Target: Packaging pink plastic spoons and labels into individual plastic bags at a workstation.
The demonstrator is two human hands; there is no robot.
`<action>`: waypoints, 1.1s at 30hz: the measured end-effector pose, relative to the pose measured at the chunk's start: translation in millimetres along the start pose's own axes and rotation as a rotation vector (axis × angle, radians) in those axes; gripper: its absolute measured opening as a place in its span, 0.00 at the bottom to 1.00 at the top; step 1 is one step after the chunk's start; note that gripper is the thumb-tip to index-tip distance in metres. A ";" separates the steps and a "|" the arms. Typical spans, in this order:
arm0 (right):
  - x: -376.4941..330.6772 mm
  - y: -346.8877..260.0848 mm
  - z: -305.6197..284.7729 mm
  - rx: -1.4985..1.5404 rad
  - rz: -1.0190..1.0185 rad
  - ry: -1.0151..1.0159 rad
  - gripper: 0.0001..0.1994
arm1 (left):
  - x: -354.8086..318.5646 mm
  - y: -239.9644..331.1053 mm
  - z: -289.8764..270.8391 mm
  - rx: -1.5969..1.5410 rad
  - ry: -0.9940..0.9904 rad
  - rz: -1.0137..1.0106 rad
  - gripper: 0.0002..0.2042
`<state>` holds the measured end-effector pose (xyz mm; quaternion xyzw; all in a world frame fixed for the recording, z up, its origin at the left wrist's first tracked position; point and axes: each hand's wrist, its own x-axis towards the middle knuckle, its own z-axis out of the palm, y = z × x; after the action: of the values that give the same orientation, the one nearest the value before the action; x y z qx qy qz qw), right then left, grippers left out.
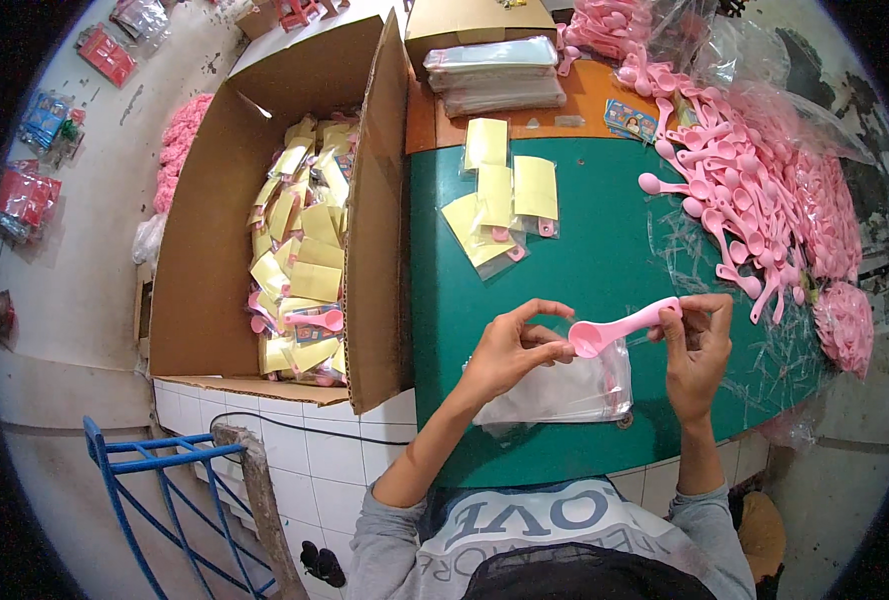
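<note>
Far left: blue metal frame (150, 470) by the tiled wall. Next, big open carton (215, 230) beside the table, packed with yellow-carded spoon packs (300, 250).

Green table (605, 270): a few finished packs (500, 200) lie loose near the middle, stack of clear bags (492, 75) behind them on the orange strip.

Left hand (510, 350): forearm comes up from the lower edge, wrist bent in, thumb and forefinger pinched narrow at the bowl end of the pink spoon (615, 328); other fingers curled loose. Looks like it also nips the mouth of a clear bag (565, 390) that hangs under the spoon, down to the table; can't tell the exact contact.

Spoon sits level between both hands, above the table's near edge, bowl to the left, handle to the right.

Right hand (700, 345): forearm near vertical, palm facing in, fingertips closed on the handle end.

Far right: heap of loose pink spoons (765, 190) on clear plastic sheeting, spilling toward the table's right edge.
</note>
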<state>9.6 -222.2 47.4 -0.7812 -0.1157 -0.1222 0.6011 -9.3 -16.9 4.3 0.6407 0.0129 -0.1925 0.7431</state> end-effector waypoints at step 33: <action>8.8 -2.5 12.9 -0.032 -0.046 -0.313 0.09 | -3.5 4.7 14.0 0.038 0.011 0.217 0.11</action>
<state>17.7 -208.8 49.5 -0.7974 -0.2238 -0.0148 0.5602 -14.3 -28.9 12.1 0.6535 -0.0561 -0.1078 0.7471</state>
